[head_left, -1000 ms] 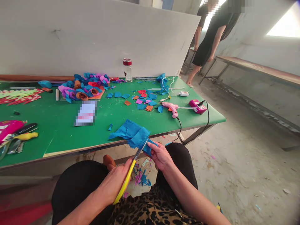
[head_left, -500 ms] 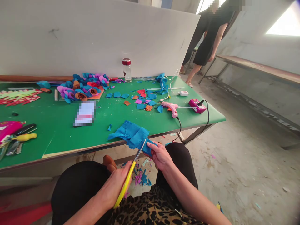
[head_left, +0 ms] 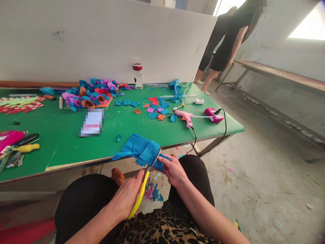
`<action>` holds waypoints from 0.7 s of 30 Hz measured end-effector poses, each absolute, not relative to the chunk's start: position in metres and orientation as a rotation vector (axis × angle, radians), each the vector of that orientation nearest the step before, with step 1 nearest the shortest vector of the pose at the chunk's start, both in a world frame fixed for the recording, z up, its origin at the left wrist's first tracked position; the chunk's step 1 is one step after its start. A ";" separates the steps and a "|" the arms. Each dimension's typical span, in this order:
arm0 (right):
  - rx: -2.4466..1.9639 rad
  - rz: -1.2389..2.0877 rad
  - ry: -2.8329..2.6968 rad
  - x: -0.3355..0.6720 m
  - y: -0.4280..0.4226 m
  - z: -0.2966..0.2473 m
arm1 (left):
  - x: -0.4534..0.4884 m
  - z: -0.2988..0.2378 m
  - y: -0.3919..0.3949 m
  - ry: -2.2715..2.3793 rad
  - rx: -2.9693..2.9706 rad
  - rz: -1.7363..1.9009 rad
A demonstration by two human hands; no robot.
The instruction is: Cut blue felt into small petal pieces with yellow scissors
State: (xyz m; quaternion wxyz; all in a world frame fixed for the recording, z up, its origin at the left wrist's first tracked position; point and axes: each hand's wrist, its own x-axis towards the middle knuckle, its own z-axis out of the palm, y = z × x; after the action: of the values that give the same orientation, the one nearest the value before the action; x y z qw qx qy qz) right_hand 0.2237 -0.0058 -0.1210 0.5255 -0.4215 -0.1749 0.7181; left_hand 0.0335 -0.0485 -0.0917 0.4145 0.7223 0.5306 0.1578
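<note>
My left hand (head_left: 128, 195) is closed round the yellow-handled scissors (head_left: 140, 198). Their blades lie across the blue crepe paper (head_left: 142, 148), close to the fingers of the other hand. That hand, my right hand (head_left: 174, 170), pinches the paper's near right end between thumb and fingers. The wide part of the sheet, with folds and a ragged lower edge, spreads over the table's front edge. A small blue paper scrap (head_left: 118, 138) lies just behind it on the table.
On the green table (head_left: 63, 149) are crepe paper flowers (head_left: 88, 96), a phone (head_left: 91, 122), a lidded jar (head_left: 137, 76), paper petals (head_left: 152, 115), a pink glue gun (head_left: 185, 117) and a pink power socket (head_left: 213, 115). Two people (head_left: 228, 44) stand beyond the table. Scraps (head_left: 154, 193) litter the floor.
The scissors and my left hand have shifted slightly, with the blades further across the paper. The blue paper's loose end has spread a little to the left. The people at the back have moved slightly.
</note>
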 end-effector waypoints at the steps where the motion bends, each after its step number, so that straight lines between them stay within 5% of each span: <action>1: -1.006 1.720 -0.415 0.224 -0.006 -0.120 | 0.034 -0.092 -0.049 1.337 1.798 0.400; 21: -1.041 1.748 -0.472 0.226 -0.002 -0.125 | 0.039 -0.074 -0.051 1.348 1.326 0.314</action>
State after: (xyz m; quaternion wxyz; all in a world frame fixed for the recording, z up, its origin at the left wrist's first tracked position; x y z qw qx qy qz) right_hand 0.2264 -0.0023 -0.1250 0.5027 -0.4310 -0.1954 0.7235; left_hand 0.0388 -0.0514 -0.0737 0.5749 0.5661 0.5753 0.1342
